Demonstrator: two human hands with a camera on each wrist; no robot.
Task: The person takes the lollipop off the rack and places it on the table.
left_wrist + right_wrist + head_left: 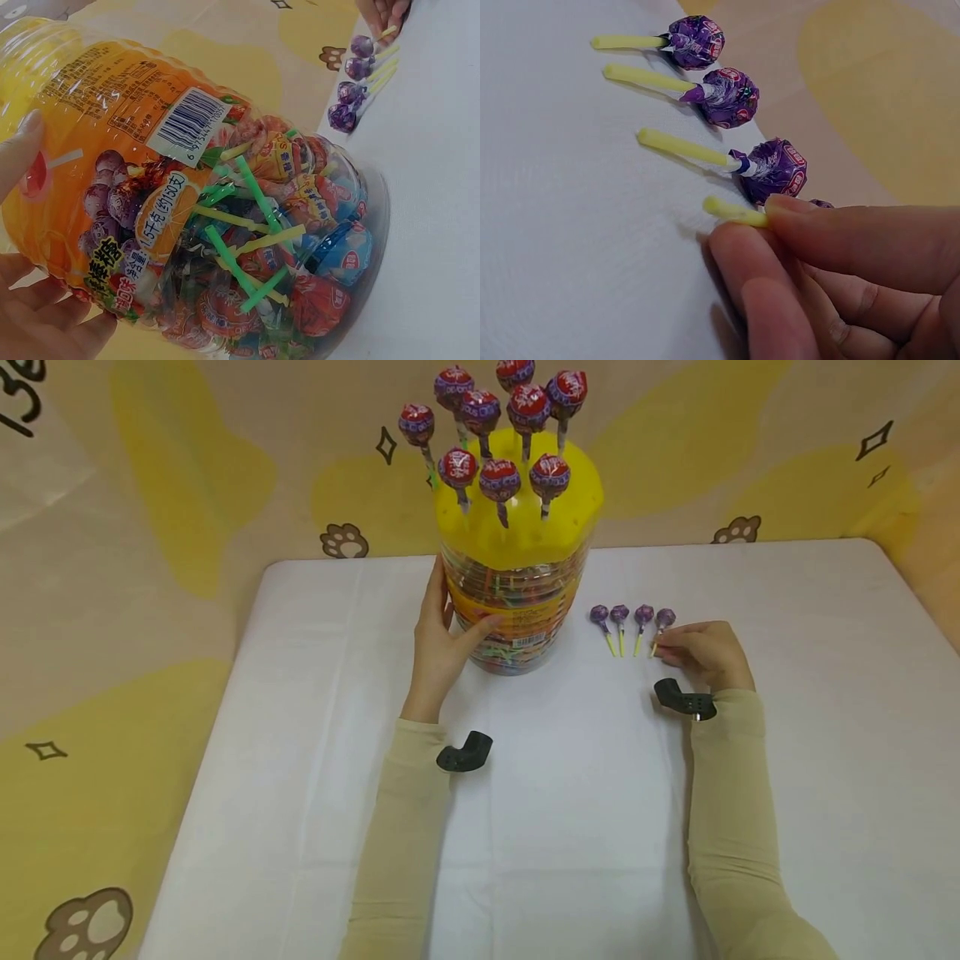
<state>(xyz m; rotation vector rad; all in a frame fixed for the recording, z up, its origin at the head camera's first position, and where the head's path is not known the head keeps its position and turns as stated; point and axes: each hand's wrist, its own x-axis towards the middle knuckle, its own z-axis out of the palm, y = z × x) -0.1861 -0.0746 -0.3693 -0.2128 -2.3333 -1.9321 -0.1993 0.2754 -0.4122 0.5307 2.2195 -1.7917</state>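
Note:
A large clear plastic jar (pixel 491 583) full of wrapped lollipops stands near the back of the table. Several red-and-purple lollipops (pixel 481 412) rise upright from its yellow lid (pixel 525 547). My left hand (pixel 438 652) grips the jar's left side, thumb across the orange label (pixel 67 187) and fingers behind. To the right of the jar lies a row of purple-wrapped lollipops with yellow sticks. My right hand (pixel 708 652) pinches the rightmost lollipop (pixel 665 617) by its stick (pixel 731 212), between thumb and fingers. In the right wrist view, my fingers hide most of that lollipop's head.
Left of the held one, three more purple lollipops (pixel 619 615) lie side by side, heads toward the back. A white cloth covers the table (pixel 570 827). Behind it hangs a yellow patterned backdrop (pixel 690 452). Both sleeved wrists carry black camera mounts (pixel 465 753).

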